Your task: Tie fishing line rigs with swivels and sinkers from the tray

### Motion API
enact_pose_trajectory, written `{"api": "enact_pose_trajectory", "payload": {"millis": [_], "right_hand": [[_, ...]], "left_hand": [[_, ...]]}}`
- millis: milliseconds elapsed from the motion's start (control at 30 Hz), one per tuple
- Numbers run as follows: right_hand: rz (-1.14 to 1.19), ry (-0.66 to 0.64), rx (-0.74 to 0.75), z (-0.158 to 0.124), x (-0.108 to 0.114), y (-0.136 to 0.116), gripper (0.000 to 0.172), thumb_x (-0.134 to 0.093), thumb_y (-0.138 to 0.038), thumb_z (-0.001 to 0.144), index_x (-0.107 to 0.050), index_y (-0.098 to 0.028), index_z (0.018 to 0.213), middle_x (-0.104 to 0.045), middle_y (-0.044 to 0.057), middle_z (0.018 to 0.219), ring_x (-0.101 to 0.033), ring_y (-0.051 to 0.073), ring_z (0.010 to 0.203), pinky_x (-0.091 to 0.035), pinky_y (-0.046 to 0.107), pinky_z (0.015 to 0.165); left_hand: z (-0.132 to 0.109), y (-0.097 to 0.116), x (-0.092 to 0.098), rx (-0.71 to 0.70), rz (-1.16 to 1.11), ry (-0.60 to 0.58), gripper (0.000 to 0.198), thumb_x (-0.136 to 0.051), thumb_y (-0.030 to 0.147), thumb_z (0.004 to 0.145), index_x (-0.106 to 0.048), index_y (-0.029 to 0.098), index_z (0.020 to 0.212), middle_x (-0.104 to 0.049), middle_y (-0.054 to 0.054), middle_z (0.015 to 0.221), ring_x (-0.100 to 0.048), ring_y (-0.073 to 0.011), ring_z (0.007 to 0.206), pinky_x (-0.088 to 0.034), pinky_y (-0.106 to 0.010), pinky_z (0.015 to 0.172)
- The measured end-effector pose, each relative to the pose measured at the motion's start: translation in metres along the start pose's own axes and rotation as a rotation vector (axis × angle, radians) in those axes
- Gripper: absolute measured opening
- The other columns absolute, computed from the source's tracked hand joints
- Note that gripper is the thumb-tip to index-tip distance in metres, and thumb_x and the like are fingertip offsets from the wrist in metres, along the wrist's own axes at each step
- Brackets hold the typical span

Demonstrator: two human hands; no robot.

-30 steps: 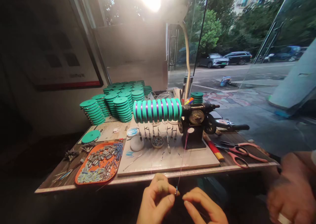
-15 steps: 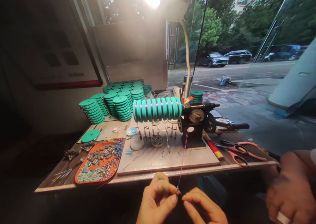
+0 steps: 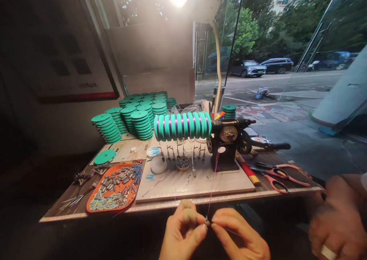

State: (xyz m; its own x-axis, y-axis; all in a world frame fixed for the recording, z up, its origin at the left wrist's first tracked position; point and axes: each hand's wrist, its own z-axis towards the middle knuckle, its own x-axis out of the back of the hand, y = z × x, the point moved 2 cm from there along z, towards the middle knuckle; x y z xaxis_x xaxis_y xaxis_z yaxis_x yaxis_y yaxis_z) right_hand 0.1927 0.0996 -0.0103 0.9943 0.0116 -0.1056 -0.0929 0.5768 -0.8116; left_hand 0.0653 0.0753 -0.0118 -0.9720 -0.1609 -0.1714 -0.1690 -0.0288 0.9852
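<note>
My left hand and my right hand meet just below the table's front edge. Both are pinched on a thin pink line that runs up to the black winding machine. A tiny blue piece sits on the line between my fingertips. A row of green spools wound with purple line is mounted on the machine's shaft.
Stacks of green spools fill the back left. An orange tray holds small tubes and weights. Pink scissors lie at the right. Another person's hand with a ring is at the right edge. A lamp stem rises behind.
My right hand has moved slightly left and up, so its fingertips now close against my left fingertips at the line. The table's things have not moved.
</note>
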Motion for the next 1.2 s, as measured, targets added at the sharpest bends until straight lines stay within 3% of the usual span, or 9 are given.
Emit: {"api": "enact_pose_trajectory", "payload": {"millis": [133,233,367,467,833,1200], "right_hand": [[-0.207,-0.165,0.155,0.014,0.003,-0.007,0.015,-0.063,-0.009,0.072,-0.063,-0.022,0.081,-0.067,-0.002,0.071,-0.064,0.010,0.062,-0.050,0.012,0.059],[-0.333,-0.192,0.252,0.018,0.008,-0.012,0.014,-0.057,-0.009,0.077,-0.061,-0.020,0.084,-0.067,-0.002,0.071,-0.063,0.009,0.060,-0.050,0.013,0.058],[-0.523,-0.311,0.533,0.018,0.015,-0.014,0.018,-0.052,-0.005,0.078,-0.062,-0.015,0.091,-0.068,0.004,0.076,-0.065,0.013,0.070,-0.052,0.019,0.069],[-0.632,-0.353,0.647,0.017,0.019,-0.012,0.020,-0.051,-0.007,0.080,-0.064,-0.013,0.094,-0.069,0.006,0.079,-0.066,0.014,0.073,-0.054,0.021,0.069],[-0.577,-0.217,0.540,0.008,0.013,-0.003,0.026,-0.050,-0.010,0.081,-0.064,-0.023,0.099,-0.068,0.004,0.078,-0.064,0.017,0.070,-0.052,0.029,0.065],[-0.612,-0.285,0.649,0.009,0.007,-0.006,0.022,-0.043,-0.015,0.086,-0.062,-0.017,0.095,-0.066,0.008,0.073,-0.062,0.019,0.069,-0.050,0.031,0.062]], "left_hand": [[0.000,-0.001,0.000,0.003,-0.009,-0.008,0.018,-0.073,0.036,0.063,-0.069,0.019,0.065,-0.039,0.001,0.071,-0.038,-0.0119,0.067,-0.029,-0.023,0.062],[0.000,-0.001,-0.001,-0.018,-0.015,-0.004,0.017,-0.073,0.035,0.064,-0.069,0.019,0.065,-0.040,0.001,0.072,-0.039,-0.0120,0.069,-0.029,-0.022,0.062],[-0.001,-0.002,-0.001,-0.032,-0.019,-0.006,0.019,-0.073,0.037,0.064,-0.069,0.019,0.066,-0.040,0.000,0.072,-0.039,-0.0121,0.069,-0.029,-0.022,0.061],[-0.001,-0.002,-0.001,-0.032,-0.030,0.001,0.019,-0.073,0.037,0.063,-0.069,0.019,0.067,-0.040,0.000,0.073,-0.039,-0.0118,0.067,-0.029,-0.022,0.061],[-0.002,0.000,-0.001,-0.033,-0.002,0.012,0.020,-0.072,0.037,0.063,-0.069,0.018,0.067,-0.041,-0.001,0.074,-0.040,-0.0128,0.070,-0.030,-0.022,0.061],[-0.001,-0.001,-0.002,-0.049,-0.034,0.001,0.016,-0.072,0.033,0.065,-0.068,0.017,0.068,-0.039,0.000,0.074,-0.038,-0.0108,0.065,-0.031,-0.022,0.059]]}}
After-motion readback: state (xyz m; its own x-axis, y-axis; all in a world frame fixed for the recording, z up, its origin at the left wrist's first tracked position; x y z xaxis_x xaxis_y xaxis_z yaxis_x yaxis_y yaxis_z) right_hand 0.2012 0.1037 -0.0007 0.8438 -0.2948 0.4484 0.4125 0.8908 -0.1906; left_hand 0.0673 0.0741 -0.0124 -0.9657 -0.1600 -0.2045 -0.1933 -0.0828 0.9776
